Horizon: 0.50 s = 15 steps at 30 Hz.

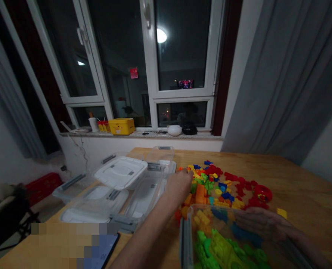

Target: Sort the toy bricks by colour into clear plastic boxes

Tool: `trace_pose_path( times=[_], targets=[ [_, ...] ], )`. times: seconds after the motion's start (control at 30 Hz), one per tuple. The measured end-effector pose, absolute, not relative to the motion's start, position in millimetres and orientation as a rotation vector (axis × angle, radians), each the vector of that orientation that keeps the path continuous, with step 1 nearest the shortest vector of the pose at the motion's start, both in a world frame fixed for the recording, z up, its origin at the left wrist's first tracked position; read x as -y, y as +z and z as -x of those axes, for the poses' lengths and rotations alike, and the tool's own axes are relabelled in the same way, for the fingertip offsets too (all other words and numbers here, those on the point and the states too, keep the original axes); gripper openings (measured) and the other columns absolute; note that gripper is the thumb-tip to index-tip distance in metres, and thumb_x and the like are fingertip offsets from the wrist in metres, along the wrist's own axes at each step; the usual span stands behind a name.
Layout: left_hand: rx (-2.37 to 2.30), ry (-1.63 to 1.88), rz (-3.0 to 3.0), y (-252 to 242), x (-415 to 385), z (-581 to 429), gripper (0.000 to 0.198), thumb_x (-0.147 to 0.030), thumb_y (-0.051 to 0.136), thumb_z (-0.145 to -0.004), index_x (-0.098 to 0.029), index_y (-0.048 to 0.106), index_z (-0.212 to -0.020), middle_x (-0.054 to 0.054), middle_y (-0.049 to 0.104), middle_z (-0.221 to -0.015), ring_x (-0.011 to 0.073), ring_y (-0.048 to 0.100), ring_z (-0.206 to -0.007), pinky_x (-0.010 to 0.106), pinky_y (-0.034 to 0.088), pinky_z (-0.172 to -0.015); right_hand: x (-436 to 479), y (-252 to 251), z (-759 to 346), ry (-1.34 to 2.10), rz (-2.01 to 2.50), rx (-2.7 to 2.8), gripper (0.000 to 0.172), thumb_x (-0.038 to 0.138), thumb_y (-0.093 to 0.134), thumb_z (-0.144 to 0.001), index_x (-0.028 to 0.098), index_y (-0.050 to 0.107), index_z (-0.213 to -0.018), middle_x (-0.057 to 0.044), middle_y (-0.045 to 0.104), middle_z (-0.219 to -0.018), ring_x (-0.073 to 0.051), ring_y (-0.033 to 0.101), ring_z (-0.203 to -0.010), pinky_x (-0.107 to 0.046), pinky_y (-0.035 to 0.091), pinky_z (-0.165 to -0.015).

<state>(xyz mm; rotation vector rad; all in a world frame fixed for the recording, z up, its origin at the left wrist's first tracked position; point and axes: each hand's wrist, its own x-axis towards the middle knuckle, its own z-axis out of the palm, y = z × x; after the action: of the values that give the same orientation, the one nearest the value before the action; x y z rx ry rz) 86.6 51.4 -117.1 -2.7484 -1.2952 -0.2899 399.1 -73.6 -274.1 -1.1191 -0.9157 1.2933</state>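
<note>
On the wooden surface (303, 209) below the dark window (182, 48), the left hand (179, 185) curls at a heap of toy bricks (210, 186) (gripping one or not, I can't tell), while the right hand (262, 224) lies open against a clear box (210, 213).

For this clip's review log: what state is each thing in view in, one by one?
Left hand: reaching over the blocks, grip unclear.
Loose multicoloured plastic building blocks: scattered on the wooden table.
Clear plastic storage box: holding green, yellow and blue blocks.
Right hand: open, fingers spread, at that box.
White plastic lid: lying on clear boxes.
Yellow rectangular tin: shut, on the windowsill.
</note>
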Motion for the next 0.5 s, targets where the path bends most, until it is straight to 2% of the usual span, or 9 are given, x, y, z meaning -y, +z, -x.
trace_pose_path(
  times=[0.07, 0.2, 0.37, 0.5],
  targets=[
    [1.396, -0.241, 2.721, -128, -64, -87, 0.035, -0.008, 0.041, -0.099, -0.013, 0.064, -0.125, 0.019, 0.072, -0.119, 0.031, 0.076, -0.106, 0.039, 0.06, -0.084, 71, -283, -404, 1.318, 1.1, 0.848, 0.038, 0.034, 0.065, -0.049, 0.045, 0.086, -0.078, -0.008, 0.088, -0.104, -0.044, 0.071, -0.121, -0.052, 0.048, -0.109],
    [1.572, -0.128, 2.698, -151, -76, -91, 0.032, -0.017, 0.049, -0.102, -0.01, 0.062, -0.13, 0.023, 0.072, -0.119, 0.0292, 0.075, -0.108, 0.039, 0.06, -0.088, 69, -287, -406, 1.35, 1.129, 0.803, 0.029, 0.034, 0.066, -0.049, 0.044, 0.085, -0.069, -0.009, 0.089, -0.097, -0.043, 0.072, -0.12, -0.052, 0.045, -0.112],
    [1.671, 0.017, 2.733, -170, -86, -93, 0.033, -0.037, 0.062, -0.102, -0.015, 0.066, -0.126, 0.011, 0.072, -0.12, 0.0235, 0.072, -0.105, 0.044, 0.061, -0.091, 70, -286, -403, 1.374, 1.077, 0.802, 0.04, 0.032, 0.061, -0.05, 0.046, 0.087, -0.078, -0.005, 0.089, -0.099, -0.041, 0.072, -0.12, -0.05, 0.048, -0.11],
    [1.663, 0.047, 2.773, -180, -93, -90, 0.034, -0.038, 0.065, -0.101, -0.016, 0.066, -0.126, 0.009, 0.07, -0.122, 0.0229, 0.07, -0.105, 0.045, 0.062, -0.091, 74, -279, -396, 1.309, 1.119, 0.779, 0.04, 0.029, 0.06, -0.053, 0.045, 0.086, -0.078, -0.005, 0.089, -0.098, -0.04, 0.073, -0.12, -0.048, 0.047, -0.111]
  ],
)
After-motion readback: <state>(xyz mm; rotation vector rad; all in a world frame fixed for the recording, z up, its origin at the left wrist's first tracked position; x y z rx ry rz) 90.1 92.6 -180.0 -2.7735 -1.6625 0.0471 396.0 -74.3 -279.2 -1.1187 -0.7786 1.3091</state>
